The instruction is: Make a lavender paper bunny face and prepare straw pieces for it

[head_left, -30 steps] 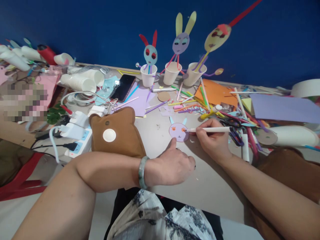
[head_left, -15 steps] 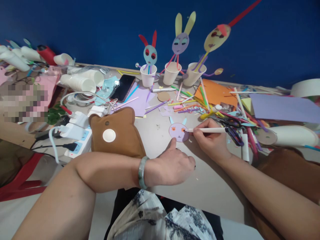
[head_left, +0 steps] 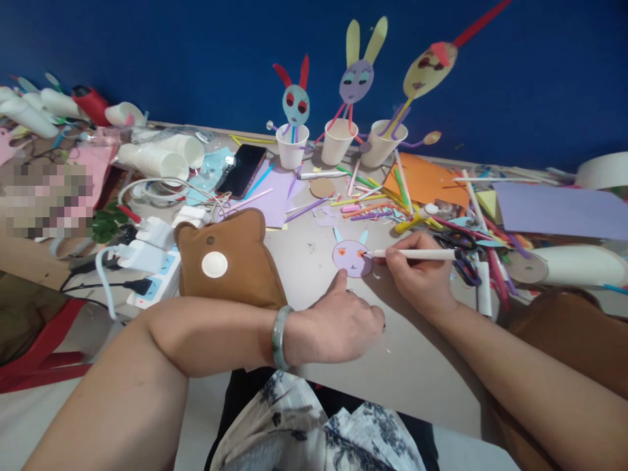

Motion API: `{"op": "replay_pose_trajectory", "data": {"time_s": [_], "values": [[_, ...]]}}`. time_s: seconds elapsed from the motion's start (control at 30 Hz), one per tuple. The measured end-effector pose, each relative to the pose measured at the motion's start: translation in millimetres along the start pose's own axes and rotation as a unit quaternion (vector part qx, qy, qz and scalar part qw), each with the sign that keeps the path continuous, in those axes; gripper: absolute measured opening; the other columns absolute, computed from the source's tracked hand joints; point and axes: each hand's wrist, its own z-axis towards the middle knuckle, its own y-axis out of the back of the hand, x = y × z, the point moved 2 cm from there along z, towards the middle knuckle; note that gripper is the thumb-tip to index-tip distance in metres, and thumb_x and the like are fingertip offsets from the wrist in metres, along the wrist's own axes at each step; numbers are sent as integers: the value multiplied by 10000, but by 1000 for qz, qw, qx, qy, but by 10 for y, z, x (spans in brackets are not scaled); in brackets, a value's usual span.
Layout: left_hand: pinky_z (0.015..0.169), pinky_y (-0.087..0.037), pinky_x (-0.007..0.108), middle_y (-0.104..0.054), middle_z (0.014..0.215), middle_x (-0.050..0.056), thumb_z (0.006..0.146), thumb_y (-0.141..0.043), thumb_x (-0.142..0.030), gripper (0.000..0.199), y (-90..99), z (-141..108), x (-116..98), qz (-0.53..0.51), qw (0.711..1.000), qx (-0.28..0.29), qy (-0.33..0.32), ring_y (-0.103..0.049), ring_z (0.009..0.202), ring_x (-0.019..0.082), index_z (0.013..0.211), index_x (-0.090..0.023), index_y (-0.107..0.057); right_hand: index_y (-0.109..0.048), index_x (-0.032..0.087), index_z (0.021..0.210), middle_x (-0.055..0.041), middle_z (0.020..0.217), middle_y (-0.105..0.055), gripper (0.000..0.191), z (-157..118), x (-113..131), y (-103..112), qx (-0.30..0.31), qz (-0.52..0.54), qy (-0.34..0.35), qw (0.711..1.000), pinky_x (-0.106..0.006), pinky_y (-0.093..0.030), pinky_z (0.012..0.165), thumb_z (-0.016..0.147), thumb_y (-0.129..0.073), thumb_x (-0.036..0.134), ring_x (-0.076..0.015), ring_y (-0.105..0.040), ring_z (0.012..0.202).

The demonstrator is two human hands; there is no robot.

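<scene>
A round purple paper rabbit face [head_left: 351, 261] lies flat on the table. It has light-blue ears, orange eyes with drawn lashes and a small drawn mouth. My left hand [head_left: 338, 327], with a bangle at its wrist, rests below the face. Its index finger stretches forward and presses the lower edge of the paper, while the other fingers curl loosely with nothing in them. From the right, my right hand [head_left: 424, 281] grips a white marker [head_left: 417, 254] in a writing hold. The marker's tip is at the face's right eye.
A brown bear-shaped pouch [head_left: 233, 261] lies left, beside a power strip [head_left: 159, 278] with plugs and cables. Behind are a phone [head_left: 242, 171], paper cups [head_left: 293, 147] holding paper figures, and scattered pipe cleaners. Scissors [head_left: 466, 261] and a paper roll [head_left: 579, 265] lie right.
My right hand and the marker have shifted slightly right, the tip now by the outer side of the right eye. My left fingertip stays on the paper face.
</scene>
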Motion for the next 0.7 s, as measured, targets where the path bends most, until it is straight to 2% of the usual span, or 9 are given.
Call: {"op": "replay_pose_trajectory", "data": {"time_s": [0.13, 0.33, 0.5, 0.6, 0.7], "values": [[1131, -241, 734, -728, 774, 81, 995, -443, -193, 258, -11, 2, -2, -1, 1000, -3, 1, -687, 724, 213, 901, -121, -673, -540, 263, 777, 4, 625, -629, 139, -31, -28, -8, -49, 44, 3, 998, -364, -468, 545, 843, -661, 279, -224, -643, 575], [1102, -299, 730, -733, 759, 93, 965, -473, -161, 217, -17, 4, -9, 24, 1000, -9, -5, -705, 734, 240, 906, -110, -675, -605, 258, 875, -9, 726, -656, 126, -130, 44, 0, -49, 56, 49, 996, -366, -501, 596, 872, -704, 335, -224, -676, 650], [1085, -307, 725, -734, 759, 100, 948, -478, -150, 197, -19, -6, -9, 29, 999, -25, -9, -698, 718, 236, 893, -116, -665, -626, 254, 865, -16, 738, -648, 96, -142, 123, 37, -40, 29, 88, 995, -351, -487, 570, 870, -701, 313, -196, -627, 619], [1082, -311, 711, -733, 756, 94, 954, -482, -159, 197, 1, -7, -12, 37, 999, -16, -11, -689, 711, 235, 904, -117, -668, -620, 253, 856, -17, 709, -635, 97, -124, 120, 17, -17, 42, 65, 997, -345, -470, 542, 884, -681, 323, -194, -610, 609], [1054, -342, 679, -729, 752, 91, 972, -469, -179, 229, 23, 0, -12, 46, 999, -15, -7, -674, 697, 232, 890, -126, -676, -618, 259, 858, -15, 680, -634, 97, -116, 117, -33, 33, 63, 36, 997, -336, -466, 515, 887, -683, 324, -193, -609, 588]]}}
